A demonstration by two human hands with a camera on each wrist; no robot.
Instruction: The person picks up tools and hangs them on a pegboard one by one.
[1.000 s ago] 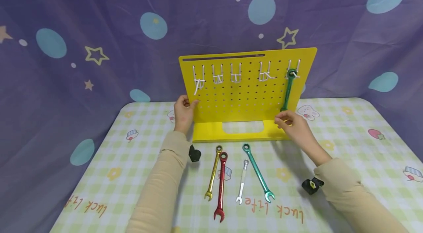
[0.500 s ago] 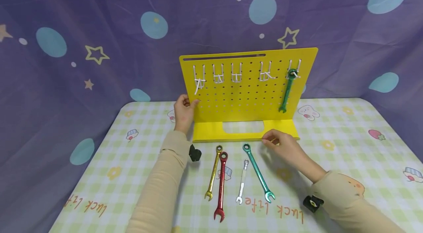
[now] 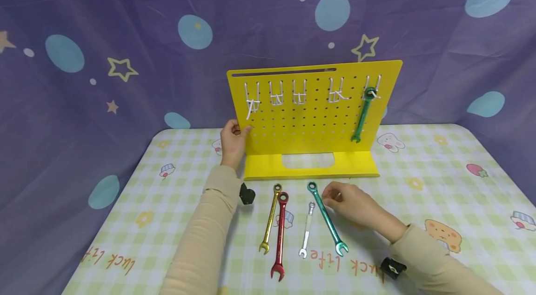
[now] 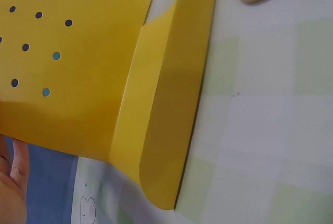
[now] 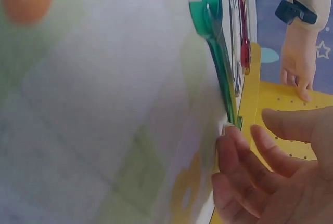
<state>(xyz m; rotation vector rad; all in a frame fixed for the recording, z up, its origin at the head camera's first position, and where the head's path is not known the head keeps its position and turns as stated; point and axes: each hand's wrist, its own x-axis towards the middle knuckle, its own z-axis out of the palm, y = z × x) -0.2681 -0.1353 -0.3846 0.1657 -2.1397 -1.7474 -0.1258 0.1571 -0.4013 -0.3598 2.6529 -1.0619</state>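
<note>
At the left edge of the yellow pegboard (image 3: 301,127), my left hand (image 3: 233,143) grips the panel, thumb in front and fingers behind. My right hand (image 3: 353,204) is low over the table beside the teal wrench (image 3: 326,217). In the right wrist view, its fingertips (image 5: 229,130) are at the wrench's ring end, with the thumb held apart; whether they touch cannot be told. To the left lie a small silver wrench (image 3: 307,232), a red wrench (image 3: 280,234) and a gold wrench (image 3: 270,220). A dark green wrench (image 3: 363,116) hangs from the rightmost hook.
Several white wire hooks (image 3: 299,95) line the upper pegboard. The board's foot (image 3: 264,169) rests on a checked tablecloth (image 3: 167,230), just behind the wrenches' ring ends. A purple patterned curtain (image 3: 259,16) stands behind the table.
My right hand has moved from beneath the hanging green wrench down and toward me, to the teal wrench. The hanging wrench has swung slightly left. My left hand stays in place.
</note>
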